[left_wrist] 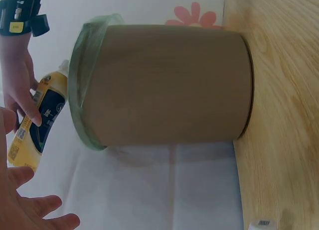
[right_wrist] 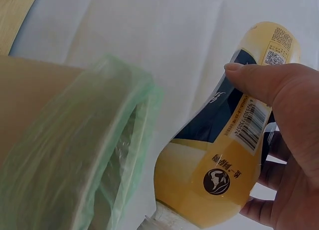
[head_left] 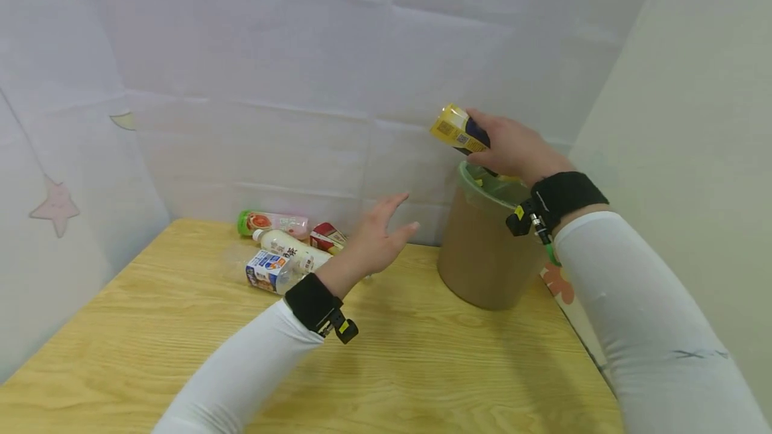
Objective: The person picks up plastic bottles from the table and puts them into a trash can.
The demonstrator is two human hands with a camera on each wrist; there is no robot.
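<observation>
My right hand (head_left: 512, 149) grips a yellow bottle with a dark blue label (head_left: 456, 130) (right_wrist: 224, 140) (left_wrist: 37, 123), held neck down just above the rim of a brown bin (head_left: 479, 246) (left_wrist: 164, 85) lined with a green bag (right_wrist: 94, 155). Thumb and fingers wrap round the bottle's body. My left hand (head_left: 376, 236) hovers above the wooden table (head_left: 392, 367) with fingers spread and straight, holding nothing, between the bin and a small heap of drink containers.
Behind my left hand lie a clear bottle with a green cap (head_left: 271, 222), a white bottle (head_left: 289, 246), a blue and white carton (head_left: 268, 270) and a red carton (head_left: 327, 237). White sheeting covers the walls. The bin stands near the table's right edge.
</observation>
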